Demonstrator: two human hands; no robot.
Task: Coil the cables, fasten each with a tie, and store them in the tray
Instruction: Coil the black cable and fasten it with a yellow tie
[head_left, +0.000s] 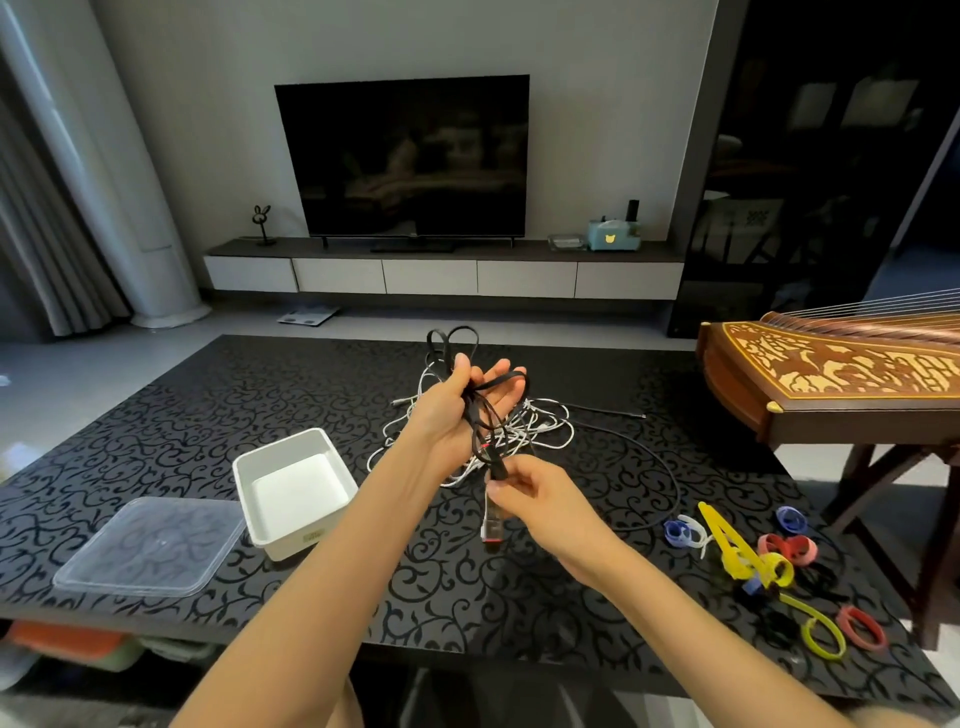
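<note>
Coiling the flat black cable (474, 410), your left hand (447, 405) clamps its loops under the thumb above the black patterned table (208, 415); your right hand (530, 493) pinches the plug end. Feed even loops. The white rectangular plastic tray (283, 543) waits at nine o'clock, the coloured strap ties (727, 545) at four.

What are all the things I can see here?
flat cable: one, black, held above table
cable pile: one tangle, white, mid-table
thin cable: count unclear, black, right of pile
tray: one, white, table left
lid: one, clear, left of tray
ties: several, yellow, red, blue, white, table right
table: one, black patterned, centre
television: one, black, far wall
zither: one, brown, right of table
left hand: one, grips flat cable
right hand: one, pinches its plug end
</note>
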